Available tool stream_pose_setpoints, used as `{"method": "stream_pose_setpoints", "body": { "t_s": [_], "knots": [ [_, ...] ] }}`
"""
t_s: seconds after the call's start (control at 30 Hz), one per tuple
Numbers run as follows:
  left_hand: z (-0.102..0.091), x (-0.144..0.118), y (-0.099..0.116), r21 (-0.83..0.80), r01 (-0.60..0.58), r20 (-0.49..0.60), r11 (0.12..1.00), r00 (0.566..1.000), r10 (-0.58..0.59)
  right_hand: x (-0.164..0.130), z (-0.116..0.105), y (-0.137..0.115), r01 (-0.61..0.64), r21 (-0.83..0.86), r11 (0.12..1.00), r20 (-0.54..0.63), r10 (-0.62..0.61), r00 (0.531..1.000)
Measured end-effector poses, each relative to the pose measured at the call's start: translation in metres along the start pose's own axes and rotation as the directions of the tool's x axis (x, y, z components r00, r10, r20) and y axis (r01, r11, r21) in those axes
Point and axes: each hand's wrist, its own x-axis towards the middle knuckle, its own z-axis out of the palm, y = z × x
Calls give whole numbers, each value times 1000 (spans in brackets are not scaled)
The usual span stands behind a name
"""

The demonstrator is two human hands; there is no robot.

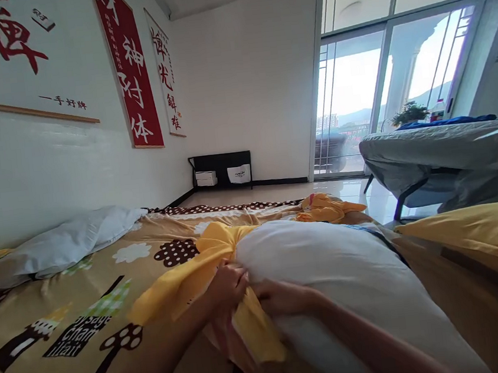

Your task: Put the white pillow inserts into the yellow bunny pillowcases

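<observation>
A plump white pillow (327,249) lies on the bed in front of me, its left end at the mouth of a yellow pillowcase (174,283). The case stretches off to the left, bunched around that end. My left hand (228,283) is closed on the gathered cloth at the case's opening. Just to its right, my right hand (282,296) has its fingers curled in against the pillow, pinching the edge of the same case. A fold of yellow cloth hangs down below the two hands. The fingertips are partly hidden in the fabric.
A patterned tan bedsheet (138,281) spreads underneath. Another white pillow (85,236) lies by the left wall, and crumpled orange cloth (329,206) at the far edge. Yellow fabric (480,230) is on the right, near a plastic-covered table (440,145). A black low shelf (219,161) stands beyond.
</observation>
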Motion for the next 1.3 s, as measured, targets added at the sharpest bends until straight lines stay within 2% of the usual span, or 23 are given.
{"method": "stream_pose_setpoints", "body": {
  "t_s": [0.07,0.1,0.13,0.17,0.2,0.23,0.27,0.3,0.33,0.37,0.43,0.5,0.57,0.67,0.77,0.83,0.87,0.97,1.07,1.2,1.3],
  "knots": [
    [4,-8,-5,-1,0,67,1000,998,0,-5,-23,-15,-30,48,998,66,27,997],
    [7,-12,-1,19,-32,103,999,994,30,-10,-41,-22,-62,47,997,40,61,997],
    [9,-15,7,44,-73,136,996,989,66,-16,-60,-26,-109,14,994,-41,110,993],
    [10,-18,16,66,-117,167,991,980,105,-22,-79,-27,-165,-57,985,-218,149,965],
    [11,-22,26,82,-157,190,984,972,139,-28,-98,-26,-247,-164,955,-418,160,894],
    [12,-26,36,88,-192,207,977,963,171,-34,-113,-22,-366,-278,888,-592,142,793],
    [13,-30,45,86,-221,217,972,956,198,-40,-125,-14,-497,-359,790,-706,119,699],
    [13,-34,52,84,-248,221,965,949,225,-44,-132,-5,-615,-397,681,-764,126,633],
    [13,-39,56,88,-278,221,957,942,253,-48,-134,5,-701,-407,585,-787,165,595],
    [13,-44,59,96,-311,215,946,934,285,-51,-132,15,-750,-405,522,-783,224,579],
    [12,-50,60,106,-383,198,918,913,358,-50,-119,31,-782,-401,478,-719,365,592],
    [8,-52,58,112,-404,153,908,910,386,-44,-103,37,-772,-419,478,-640,447,624],
    [0,-46,56,123,-368,79,921,929,361,-36,-90,28,-770,-445,457,-622,462,633],
    [-19,-24,52,188,-297,-14,936,952,305,-27,-77,-7,-785,-482,389,-711,349,610],
    [-41,4,43,243,-109,-175,964,972,154,-29,-62,-48,-797,-503,335,-757,274,593],
    [-55,20,36,247,55,-287,968,958,19,-34,-51,-69,-788,-532,309,-754,249,607],
    [-62,27,33,249,107,-307,963,951,-26,-37,-45,-76,-777,-554,298,-748,232,622],
    [-80,40,27,289,125,-257,949,965,-49,-42,-32,-86,-741,-604,293,-720,199,665],
    [-96,45,27,276,149,-204,949,974,-94,-41,-27,-88,-726,-616,307,-712,178,679],
    [-113,51,39,155,243,-162,957,962,-218,-33,-32,-97,-750,-599,279,-748,140,649],
    [-124,63,54,60,166,-203,984,968,-151,-28,-47,-117,-766,-589,258,-775,90,626]
  ]
}}
